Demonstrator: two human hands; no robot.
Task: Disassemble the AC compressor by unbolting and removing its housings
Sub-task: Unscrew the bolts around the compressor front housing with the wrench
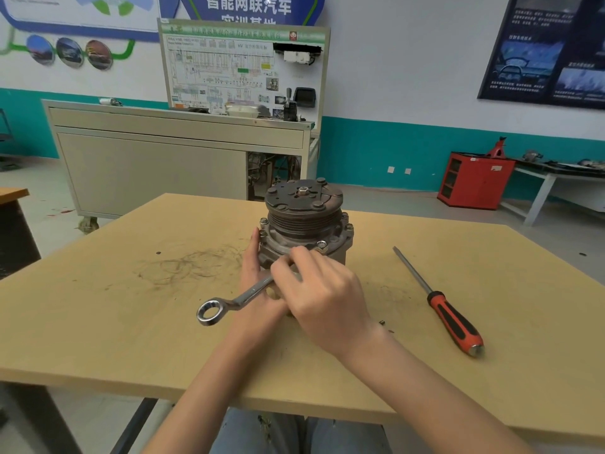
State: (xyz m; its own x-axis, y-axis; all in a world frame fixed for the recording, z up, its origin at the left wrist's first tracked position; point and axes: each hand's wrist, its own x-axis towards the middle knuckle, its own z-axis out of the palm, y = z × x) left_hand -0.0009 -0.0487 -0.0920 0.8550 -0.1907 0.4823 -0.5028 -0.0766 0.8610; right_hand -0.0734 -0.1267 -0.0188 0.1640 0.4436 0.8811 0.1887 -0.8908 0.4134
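Right hand (322, 298), lower centre of frame: fingers curled round the shank of a combination wrench (242, 298), whose long axis ran from its free ring end at lower left up and right toward a flange bolt (322, 245) just beyond the knuckles. The working end was hidden under the fingers, so its seating on the bolt could not be told. Left hand (252, 270): fingers straight, laid flat against the left flank of the AC compressor (304, 217), which stood pulley-up at mid-table (98, 322), directly beyond both hands.
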